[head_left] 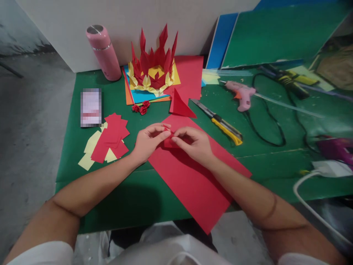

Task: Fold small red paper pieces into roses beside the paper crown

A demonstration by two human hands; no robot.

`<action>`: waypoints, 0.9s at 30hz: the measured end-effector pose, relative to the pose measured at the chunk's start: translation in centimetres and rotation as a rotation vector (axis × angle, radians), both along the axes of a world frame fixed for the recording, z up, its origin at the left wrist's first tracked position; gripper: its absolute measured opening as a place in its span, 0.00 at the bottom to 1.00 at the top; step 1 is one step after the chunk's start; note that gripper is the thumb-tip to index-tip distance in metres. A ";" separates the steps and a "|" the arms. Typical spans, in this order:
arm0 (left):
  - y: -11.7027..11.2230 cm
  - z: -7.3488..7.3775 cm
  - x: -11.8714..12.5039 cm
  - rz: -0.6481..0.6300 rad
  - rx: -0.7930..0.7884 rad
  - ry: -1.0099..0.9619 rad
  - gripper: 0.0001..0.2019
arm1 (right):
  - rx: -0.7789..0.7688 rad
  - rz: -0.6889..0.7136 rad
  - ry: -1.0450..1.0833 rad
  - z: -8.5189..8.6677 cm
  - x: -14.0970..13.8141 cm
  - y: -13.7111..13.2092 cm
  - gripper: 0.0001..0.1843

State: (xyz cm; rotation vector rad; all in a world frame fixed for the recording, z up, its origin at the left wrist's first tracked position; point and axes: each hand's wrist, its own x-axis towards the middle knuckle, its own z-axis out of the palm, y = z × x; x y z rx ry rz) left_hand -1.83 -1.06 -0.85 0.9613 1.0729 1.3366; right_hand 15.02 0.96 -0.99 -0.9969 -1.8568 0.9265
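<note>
My left hand (149,140) and my right hand (193,142) meet over a large red paper sheet (193,180) on the green table (121,198). Both pinch a small folded red paper piece (168,140) between their fingertips. A folded red paper triangle (180,105) lies just beyond my hands. To the left sits a pile of small red and yellow paper squares (107,141). Two tiny red paper roses (140,108) rest in front of a spiky red and yellow paper crown (153,68), which stands on a stack of coloured sheets (143,96).
A pink flask (104,51) stands at the back left, a phone (91,107) beside it. A yellow utility knife (220,123) lies right of my hands. A pink glue gun (241,95) with black cord, a purple tool (338,149) and a white cable (306,198) occupy the right.
</note>
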 end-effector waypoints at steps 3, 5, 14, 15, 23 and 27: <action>0.1 0.0 -0.1 -0.011 -0.013 -0.039 0.12 | -0.004 0.001 -0.006 0.1 0.0 0.0 0.03; 0.1 0.0 -0.2 -0.026 -0.017 -0.045 0.13 | -0.007 0.005 -0.003 0.2 0.0 -0.1 0.03; 0.2 -0.1 -0.3 -0.038 -0.011 -0.035 0.16 | -0.063 0.031 0.000 0.6 0.0 -0.1 0.05; 0.2 -0.1 -0.2 -0.033 -0.011 -0.039 0.16 | -0.069 0.031 0.005 0.6 0.0 -0.1 0.05; 0.2 -0.2 0.1 0.017 -0.036 -0.093 0.12 | -0.059 -0.018 -0.010 0.6 0.0 0.0 0.05; 0.1 -0.1 0.1 0.015 -0.042 -0.120 0.12 | -0.046 -0.017 -0.012 0.5 0.0 0.0 0.05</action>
